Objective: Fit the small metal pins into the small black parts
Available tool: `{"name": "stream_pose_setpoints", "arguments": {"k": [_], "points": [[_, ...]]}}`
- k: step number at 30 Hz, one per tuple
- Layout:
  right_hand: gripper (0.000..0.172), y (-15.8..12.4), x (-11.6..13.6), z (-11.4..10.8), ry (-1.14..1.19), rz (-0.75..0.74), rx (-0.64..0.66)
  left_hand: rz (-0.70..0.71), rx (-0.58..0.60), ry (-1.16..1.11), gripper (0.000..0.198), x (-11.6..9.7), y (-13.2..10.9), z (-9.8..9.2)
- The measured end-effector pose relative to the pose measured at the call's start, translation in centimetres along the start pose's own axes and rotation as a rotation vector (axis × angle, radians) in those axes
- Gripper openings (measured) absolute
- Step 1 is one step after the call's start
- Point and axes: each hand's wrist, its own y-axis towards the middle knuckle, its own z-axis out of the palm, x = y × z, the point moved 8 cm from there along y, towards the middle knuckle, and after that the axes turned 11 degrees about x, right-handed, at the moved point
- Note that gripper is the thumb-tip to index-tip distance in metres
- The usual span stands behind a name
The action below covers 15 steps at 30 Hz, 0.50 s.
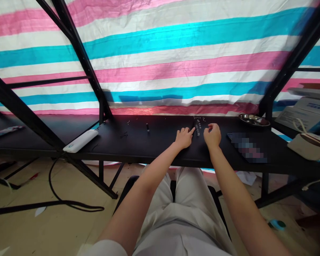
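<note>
My left hand lies on the black tabletop with its fingers apart. Its index finger reaches the edge of a thin dark strip. Right beside that strip is a row of small, clear or silvery pieces, too small to name. My right hand is just right of the row, its fingers curled and closed. Whatever those fingers hold, if anything, is hidden. Left of my hands, a small dark cylinder with a pale end stands on the table.
A shiny metal dish and a phone with a blurred screen are to the right. Farther right are a cream pouch and boxes. A white elongated device sits left near a black frame post.
</note>
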Motion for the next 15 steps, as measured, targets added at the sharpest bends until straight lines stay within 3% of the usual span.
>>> {"name": "stream_pose_setpoints", "arguments": {"k": [8, 11, 15], "points": [[0.018, -0.3, 0.8, 0.3, -0.088, 0.023, 0.126, 0.014, -0.151, 0.016, 0.014, 0.0, 0.2, -2.1], [0.018, -0.4, 0.9, 0.9, -0.186, 0.041, 0.215, -0.009, -0.199, -0.055, 0.009, 1.5, 0.0, -2.6], [0.035, -0.6, 0.6, 2.1, -0.335, 0.102, 0.344, -0.050, -0.250, -0.137, 0.009, 4.7, -1.0, -3.2]]}}
